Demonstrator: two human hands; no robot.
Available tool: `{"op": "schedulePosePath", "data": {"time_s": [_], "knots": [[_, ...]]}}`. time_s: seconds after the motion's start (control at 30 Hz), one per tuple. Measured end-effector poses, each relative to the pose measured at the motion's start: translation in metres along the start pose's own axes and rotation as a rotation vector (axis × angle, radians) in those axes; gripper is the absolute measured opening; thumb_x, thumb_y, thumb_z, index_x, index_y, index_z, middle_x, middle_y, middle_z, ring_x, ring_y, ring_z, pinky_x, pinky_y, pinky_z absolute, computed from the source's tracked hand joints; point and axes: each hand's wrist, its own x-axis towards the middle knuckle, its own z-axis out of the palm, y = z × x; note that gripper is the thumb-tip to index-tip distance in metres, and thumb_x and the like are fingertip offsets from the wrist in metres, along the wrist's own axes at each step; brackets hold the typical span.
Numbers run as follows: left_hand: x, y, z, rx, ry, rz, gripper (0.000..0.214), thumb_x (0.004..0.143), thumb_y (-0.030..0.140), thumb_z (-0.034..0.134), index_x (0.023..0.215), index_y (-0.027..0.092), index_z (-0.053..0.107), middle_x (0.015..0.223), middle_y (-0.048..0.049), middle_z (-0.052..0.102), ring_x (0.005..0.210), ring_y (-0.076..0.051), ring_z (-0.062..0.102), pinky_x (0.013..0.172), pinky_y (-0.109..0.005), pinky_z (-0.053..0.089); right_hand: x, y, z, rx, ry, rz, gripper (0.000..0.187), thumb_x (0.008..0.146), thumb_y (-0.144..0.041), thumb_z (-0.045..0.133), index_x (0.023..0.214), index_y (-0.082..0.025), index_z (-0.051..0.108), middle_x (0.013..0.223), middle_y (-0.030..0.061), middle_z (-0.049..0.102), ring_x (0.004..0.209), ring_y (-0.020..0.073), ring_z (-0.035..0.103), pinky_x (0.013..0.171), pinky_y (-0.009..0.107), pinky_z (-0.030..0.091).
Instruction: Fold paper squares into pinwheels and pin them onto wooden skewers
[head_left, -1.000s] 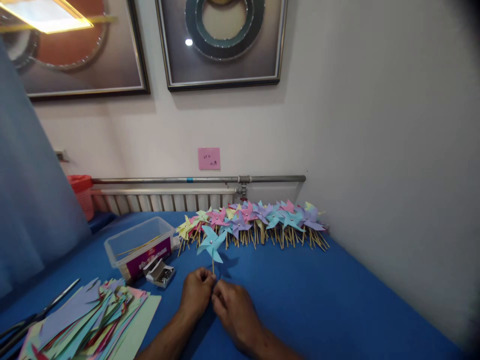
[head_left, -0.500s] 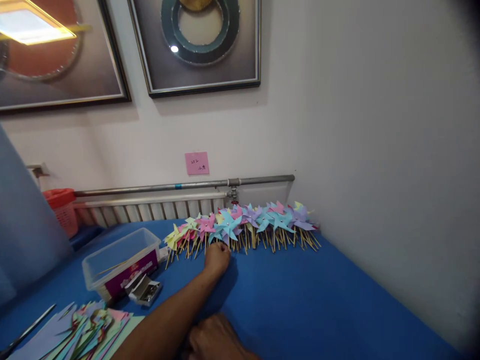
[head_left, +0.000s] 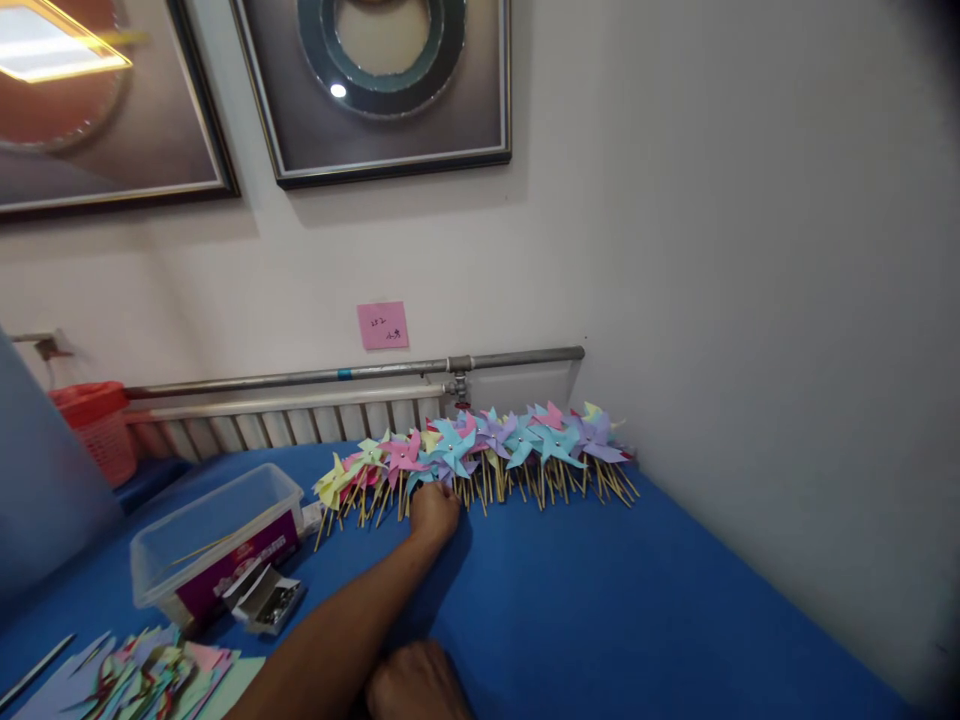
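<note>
My left hand [head_left: 435, 512] reaches out to the row of paper pinwheels [head_left: 495, 445]. Its fingers are closed just below a light-blue pinwheel [head_left: 426, 474], at its stick, though the grip itself is hidden behind the hand. The pinwheels are pink, yellow, blue and purple, lying with their thin wooden sticks pointing toward me. Close to the bottom edge, my right hand [head_left: 417, 682] is curled, back of the hand up, partly behind my left forearm. Whatever its fingers may hold is out of sight.
On the blue tabletop [head_left: 600, 600] at left stand a clear plastic tub [head_left: 214, 525] with sticks inside and an open small box of metal pins [head_left: 266, 600]. Coloured paper pieces [head_left: 142, 680] and a dark, slim tool [head_left: 37, 668] lie nearer. A radiator [head_left: 300, 420] and wall border the back.
The view has shifted slightly, so the tub and papers appear further left and lower. My left hand stays by the pinwheels; my right hand has drawn a little lower in view.
</note>
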Motion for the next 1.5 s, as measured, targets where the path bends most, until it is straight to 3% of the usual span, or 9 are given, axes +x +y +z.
{"op": "schedulePosePath", "data": {"time_s": [0.17,0.43,0.67,0.8,0.9,1.0,1.23,1.37,1.5], "knots": [[0.004,0.002,0.003,0.01,0.008,0.0,0.015,0.082,0.021,0.062,0.084,0.015,0.075,0.086,-0.0115,0.076,0.086,-0.022,0.07,0.07,-0.026,0.043,-0.001,-0.002,-0.004,-0.007,0.003,0.036,0.019,0.076,-0.025,0.067,0.088,-0.017,0.079,0.087,0.0122,0.08,0.077,0.0289,0.074,0.069,0.033,0.055],[-0.015,-0.013,-0.012,-0.104,-0.018,0.009,0.014,0.082,0.024,0.062,0.075,0.015,0.071,0.064,-0.0061,0.069,0.061,-0.017,0.065,0.06,-0.025,0.042,-0.01,0.001,-0.006,-0.028,0.026,-0.069,0.017,0.079,-0.025,0.067,0.091,-0.016,0.075,0.086,0.0104,0.079,0.076,0.0253,0.073,0.069,0.031,0.052],[-0.075,-0.073,-0.044,-0.458,-0.19,-0.11,0.023,0.08,0.024,0.062,0.059,0.019,0.054,0.051,0.002,0.056,0.042,-0.011,0.047,0.047,-0.024,0.033,-0.02,-0.001,-0.017,0.093,0.141,-0.097,0.008,0.085,-0.024,0.06,0.087,-0.021,0.067,0.085,0.0042,0.077,0.075,0.0196,0.07,0.064,0.026,0.042],[-0.114,-0.108,-0.062,-0.569,-0.123,-0.114,0.021,0.077,0.025,0.061,0.058,0.019,0.053,0.053,0.0025,0.057,0.05,-0.011,0.049,0.053,-0.023,0.038,-0.021,0.003,-0.017,0.195,0.241,-0.052,0.012,0.09,-0.02,0.053,0.094,-0.022,0.064,0.093,0.0037,0.076,0.081,0.0174,0.069,0.068,0.024,0.041],[-0.136,-0.119,-0.069,-0.49,-0.041,-0.02,0.021,0.082,0.028,0.055,0.064,0.018,0.059,0.06,0.0009,0.062,0.06,-0.014,0.056,0.059,-0.024,0.04,-0.02,0.007,-0.018,0.261,0.251,-0.077,0.019,0.094,-0.019,0.046,0.102,-0.022,0.062,0.1,0.0039,0.075,0.086,0.0159,0.068,0.074,0.023,0.042],[-0.145,-0.115,-0.076,-0.294,-0.015,0.045,0.026,0.088,0.028,0.049,0.07,0.018,0.064,0.067,-0.0011,0.067,0.067,-0.016,0.06,0.064,-0.025,0.041,-0.021,0.007,-0.021,0.293,0.255,-0.05,0.019,0.095,-0.021,0.043,0.094,-0.022,0.061,0.093,0.0035,0.074,0.082,0.0157,0.067,0.072,0.024,0.041],[-0.168,-0.109,-0.101,0.093,-0.091,0.251,0.019,0.087,0.022,0.053,0.09,0.02,0.072,0.096,-0.0079,0.074,0.089,-0.02,0.065,0.077,-0.028,0.042,-0.026,0.009,-0.026,0.316,0.363,0.028,0.033,0.097,-0.039,0.036,0.071,-0.023,0.047,0.069,0.0011,0.063,0.065,0.0167,0.058,0.064,0.027,0.038],[-0.206,-0.124,-0.111,0.183,-0.079,0.319,0.018,0.089,0.023,0.052,0.092,0.021,0.07,0.093,-0.0091,0.071,0.087,-0.021,0.064,0.075,-0.029,0.043,-0.024,0.013,-0.025,0.356,0.391,0.051,0.038,0.095,-0.048,0.035,0.067,-0.024,0.043,0.06,-0.0018,0.056,0.057,0.0158,0.051,0.059,0.028,0.036],[-0.234,-0.159,-0.141,0.25,0.093,0.3,0.026,0.093,0.021,0.044,0.085,0.021,0.069,0.085,-0.01,0.068,0.08,-0.02,0.063,0.072,-0.03,0.045,-0.023,0.013,-0.026,0.41,0.366,0.086,0.035,0.092,-0.047,0.04,0.066,-0.024,0.044,0.058,-0.003,0.053,0.057,0.0155,0.051,0.057,0.027,0.036]]}}
